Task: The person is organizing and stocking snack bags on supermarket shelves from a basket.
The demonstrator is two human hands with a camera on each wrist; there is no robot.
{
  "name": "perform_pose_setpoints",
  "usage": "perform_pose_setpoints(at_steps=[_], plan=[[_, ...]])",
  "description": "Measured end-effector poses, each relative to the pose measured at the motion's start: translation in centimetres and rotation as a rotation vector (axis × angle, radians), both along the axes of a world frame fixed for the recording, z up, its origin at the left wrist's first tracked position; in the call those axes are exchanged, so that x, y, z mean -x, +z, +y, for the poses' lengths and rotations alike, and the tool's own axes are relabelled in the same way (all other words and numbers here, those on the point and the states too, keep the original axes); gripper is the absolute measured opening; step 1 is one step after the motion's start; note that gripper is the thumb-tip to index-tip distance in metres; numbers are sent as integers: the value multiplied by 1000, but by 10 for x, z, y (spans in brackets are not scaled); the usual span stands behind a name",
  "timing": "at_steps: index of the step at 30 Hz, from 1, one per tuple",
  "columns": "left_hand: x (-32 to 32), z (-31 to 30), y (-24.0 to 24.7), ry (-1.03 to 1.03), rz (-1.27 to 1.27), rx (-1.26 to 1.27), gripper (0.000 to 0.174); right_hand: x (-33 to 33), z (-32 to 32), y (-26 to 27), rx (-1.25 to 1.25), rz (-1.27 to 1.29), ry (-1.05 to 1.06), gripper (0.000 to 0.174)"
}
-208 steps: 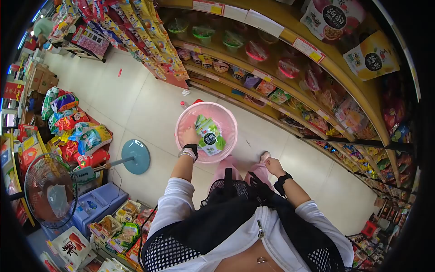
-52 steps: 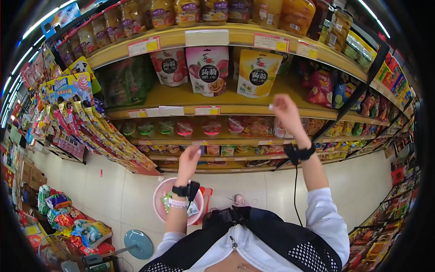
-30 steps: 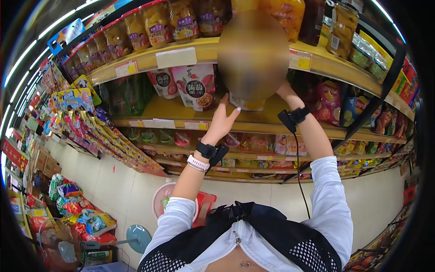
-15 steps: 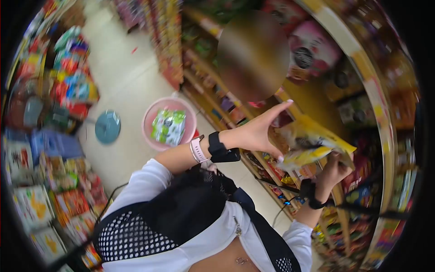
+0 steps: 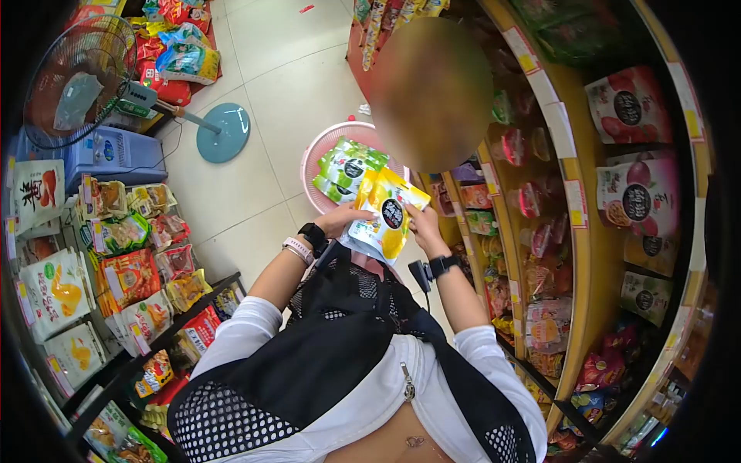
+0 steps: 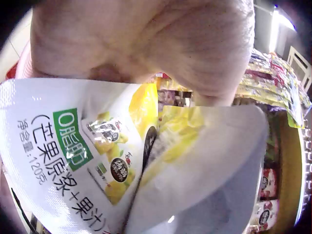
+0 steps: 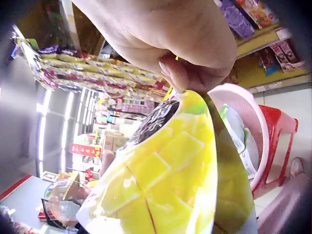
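Note:
Both hands hold a yellow-and-white jelly pouch (image 5: 384,231) with a black round label, in front of the body and overlapping the pink basket's near rim in the head view. My left hand (image 5: 337,222) grips its left edge; in the left wrist view that hand (image 6: 141,39) lies over the white, printed panel (image 6: 63,146). My right hand (image 5: 424,229) pinches its right edge; the right wrist view shows thumb and fingers closed on a corner of the yellow pouch (image 7: 161,170). Green-and-white pouches (image 5: 343,162) lie in the pink basket (image 5: 310,160).
On the right, shelves (image 5: 583,255) hold a red pouch (image 5: 629,104), a pink pouch (image 5: 644,189) and small cups. A red stool (image 7: 278,134) stands at the basket. A standing fan (image 5: 77,85) with a blue base (image 5: 224,133) and packaged snacks (image 5: 127,274) are on the left.
My right hand has taken the yellow pouch off the shelf, and both hands have brought it down toward the basket. The left hand, spread open half a second ago, now grips it too.

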State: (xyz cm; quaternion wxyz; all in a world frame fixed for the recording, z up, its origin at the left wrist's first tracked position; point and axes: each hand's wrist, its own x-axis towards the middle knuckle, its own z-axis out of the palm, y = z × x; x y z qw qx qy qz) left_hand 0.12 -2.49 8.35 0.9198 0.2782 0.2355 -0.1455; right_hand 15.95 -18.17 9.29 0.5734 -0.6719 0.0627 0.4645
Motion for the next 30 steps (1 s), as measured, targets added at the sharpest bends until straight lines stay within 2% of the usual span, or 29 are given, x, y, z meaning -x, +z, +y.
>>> perform_pose_setpoints(at_steps=[1,4,8,10,11,12,13,14,18,19,20,21,22,23,25,26,27,28,29,30], plan=[[6,9,-4,10,70,-64,46,-1,10,-18,0,9,-7,15],[15,29,-29,59,198,-148,41,-4,33,-43,173,39,337,24],[10,50,-50,144,270,-190,40,7,46,-28,192,74,416,26],[6,57,-79,241,235,-256,42,7,38,-40,39,72,436,26],[1,60,-94,282,180,-284,43,8,36,-28,74,-3,456,29],[-2,65,-105,276,232,-318,43,6,32,-30,114,-25,505,28],[-3,70,-129,289,152,-233,42,9,25,-33,177,-54,482,27],[-7,75,-115,231,152,-252,41,9,17,-38,225,-15,460,27],[-10,89,-145,212,145,-174,34,10,-23,-33,225,-25,334,29],[-8,104,-171,10,283,-393,33,10,-34,-28,247,-38,321,30],[-12,92,-146,167,294,-412,28,7,-46,-22,271,-50,313,31],[-13,99,-151,78,414,-600,33,1,-59,-12,277,-65,265,31],[-13,95,-165,269,368,-412,40,-6,-71,2,207,-140,272,32],[-7,95,-193,394,273,-584,48,-13,-81,19,137,-214,290,33],[-7,104,-214,317,321,-545,50,-33,-100,78,84,-341,196,34],[-14,100,-194,252,375,-570,50,-41,-108,122,106,-521,175,32],[-19,91,-161,189,431,-597,50,-53,-119,151,3,-636,61,32],[-24,82,-139,118,368,-755,38,-65,-129,196,59,-739,35,33],[-31,80,-153,116,358,-768,38,-78,-141,229,120,-1085,-7,32],[-40,77,-186,30,370,-807,30,-85,-150,271,177,-984,-119,40]])
